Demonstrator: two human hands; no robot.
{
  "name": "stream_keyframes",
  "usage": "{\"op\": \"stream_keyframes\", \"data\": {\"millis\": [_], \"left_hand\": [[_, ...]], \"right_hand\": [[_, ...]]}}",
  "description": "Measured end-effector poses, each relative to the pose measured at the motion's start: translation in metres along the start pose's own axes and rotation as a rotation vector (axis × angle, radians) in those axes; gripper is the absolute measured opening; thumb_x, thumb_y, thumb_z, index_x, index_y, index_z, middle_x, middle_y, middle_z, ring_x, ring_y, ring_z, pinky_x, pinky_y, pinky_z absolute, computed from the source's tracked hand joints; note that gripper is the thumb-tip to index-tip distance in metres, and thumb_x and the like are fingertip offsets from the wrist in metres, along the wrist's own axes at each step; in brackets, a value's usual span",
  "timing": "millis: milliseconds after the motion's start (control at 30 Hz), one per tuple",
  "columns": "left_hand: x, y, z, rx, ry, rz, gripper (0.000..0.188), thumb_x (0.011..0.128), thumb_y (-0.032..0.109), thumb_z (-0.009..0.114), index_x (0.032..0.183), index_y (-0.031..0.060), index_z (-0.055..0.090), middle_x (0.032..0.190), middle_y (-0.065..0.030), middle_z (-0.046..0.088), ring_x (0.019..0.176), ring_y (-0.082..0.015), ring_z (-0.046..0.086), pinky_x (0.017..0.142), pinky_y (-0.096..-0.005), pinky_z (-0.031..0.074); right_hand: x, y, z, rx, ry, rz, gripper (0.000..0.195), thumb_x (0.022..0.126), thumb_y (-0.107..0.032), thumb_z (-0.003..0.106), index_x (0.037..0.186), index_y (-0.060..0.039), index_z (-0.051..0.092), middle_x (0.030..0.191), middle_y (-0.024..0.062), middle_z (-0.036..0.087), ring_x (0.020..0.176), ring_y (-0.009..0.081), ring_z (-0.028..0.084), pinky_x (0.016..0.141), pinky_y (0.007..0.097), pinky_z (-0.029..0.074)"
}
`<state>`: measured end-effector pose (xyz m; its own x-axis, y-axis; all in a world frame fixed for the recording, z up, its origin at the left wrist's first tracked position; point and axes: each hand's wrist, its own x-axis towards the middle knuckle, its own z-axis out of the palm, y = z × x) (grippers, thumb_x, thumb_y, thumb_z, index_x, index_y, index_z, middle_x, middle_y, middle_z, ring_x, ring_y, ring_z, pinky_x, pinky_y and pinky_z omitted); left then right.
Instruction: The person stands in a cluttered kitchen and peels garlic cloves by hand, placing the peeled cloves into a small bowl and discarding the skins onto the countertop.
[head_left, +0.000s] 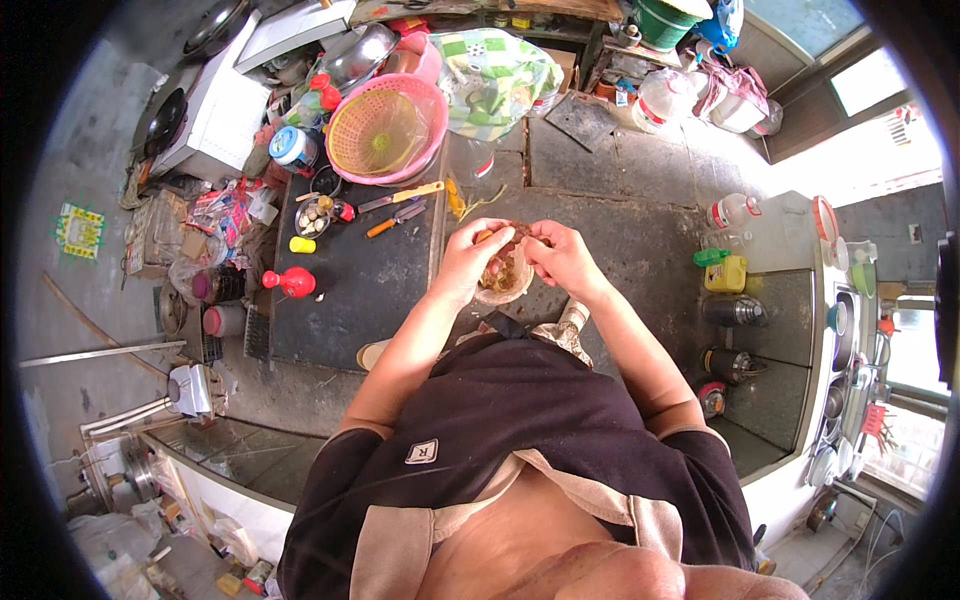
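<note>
In front of my body, my left hand (480, 253) and my right hand (564, 259) meet with fingertips pinched on a small reddish-brown item (519, 229). Fingers partly cover it, so its exact kind is unclear. Right below the hands is a round plastic bin (504, 297) with brownish and pale scraps in it. To the left, a dark tabletop (360, 315) carries a knife with a yellow handle (418, 191) and a tool with an orange handle (381, 228). A small bowl of garlic cloves (310, 223) sits beyond them, near a yellow cap (302, 245).
A red bottle (292, 282) lies on the tabletop. At its far end stand a pink plastic colander (435, 142) and a blue-lidded jar (291, 146). Thermos flasks (731, 310) and a yellow jug (726, 274) line the right side. Water bottles (664, 97) stand on the tiled floor (577, 169).
</note>
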<state>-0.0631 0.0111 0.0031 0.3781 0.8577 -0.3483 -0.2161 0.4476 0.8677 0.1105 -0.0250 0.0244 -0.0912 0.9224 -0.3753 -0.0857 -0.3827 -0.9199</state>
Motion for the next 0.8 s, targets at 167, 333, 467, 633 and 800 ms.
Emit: {"op": "stream_keyframes", "data": {"millis": [167, 333, 467, 633, 800], "left_hand": [[0.001, -0.002, 0.009, 0.037, 0.039, 0.013, 0.018, 0.088, 0.016, 0.068, 0.100, 0.0048, 0.059, 0.081, -0.0004, 0.061, 0.066, -0.0060, 0.056, 0.052, -0.0184, 0.040], [-0.005, 0.000, 0.008, 0.061, -0.037, 0.046, 0.014, 0.089, 0.014, 0.066, 0.089, 0.0080, 0.053, 0.075, 0.0006, 0.057, 0.061, -0.0049, 0.052, 0.048, -0.0185, 0.036], [-0.006, 0.001, 0.003, -0.122, -0.195, -0.014, 0.013, 0.090, 0.014, 0.064, 0.087, 0.0096, 0.052, 0.074, 0.0005, 0.056, 0.059, -0.0052, 0.050, 0.046, -0.0179, 0.035], [-0.004, -0.005, 0.002, -0.386, -0.205, -0.175, 0.010, 0.091, 0.019, 0.064, 0.091, 0.0129, 0.057, 0.079, 0.0003, 0.059, 0.064, -0.0076, 0.055, 0.046, -0.0191, 0.037], [-0.005, -0.005, 0.011, -0.356, -0.031, -0.197, 0.016, 0.089, 0.022, 0.067, 0.101, 0.0125, 0.061, 0.077, 0.0010, 0.061, 0.067, -0.0082, 0.056, 0.050, -0.0211, 0.038]], "right_hand": [[0.005, 0.017, 0.008, -0.417, 0.183, -0.379, 0.016, 0.085, -0.013, 0.063, 0.090, 0.0013, 0.058, 0.073, 0.0032, 0.062, 0.056, 0.0046, 0.052, 0.051, 0.0228, 0.042], [-0.008, 0.000, 0.006, -0.149, 0.042, -0.073, 0.010, 0.086, -0.011, 0.060, 0.088, -0.0035, 0.054, 0.068, 0.0015, 0.058, 0.050, 0.0049, 0.047, 0.042, 0.0211, 0.036], [-0.013, 0.001, 0.004, 0.245, -0.048, 0.031, 0.008, 0.087, -0.005, 0.055, 0.085, -0.0083, 0.048, 0.064, 0.0004, 0.052, 0.045, 0.0052, 0.040, 0.036, 0.0206, 0.028], [-0.013, -0.003, 0.004, 0.344, -0.069, 0.063, 0.010, 0.087, -0.001, 0.052, 0.084, -0.0096, 0.047, 0.064, -0.0002, 0.051, 0.043, 0.0054, 0.038, 0.035, 0.0205, 0.026], [-0.009, 0.003, 0.001, 0.320, -0.042, 0.032, 0.006, 0.088, -0.004, 0.052, 0.084, -0.0078, 0.049, 0.065, -0.0003, 0.051, 0.046, 0.0044, 0.040, 0.037, 0.0198, 0.028]]}}
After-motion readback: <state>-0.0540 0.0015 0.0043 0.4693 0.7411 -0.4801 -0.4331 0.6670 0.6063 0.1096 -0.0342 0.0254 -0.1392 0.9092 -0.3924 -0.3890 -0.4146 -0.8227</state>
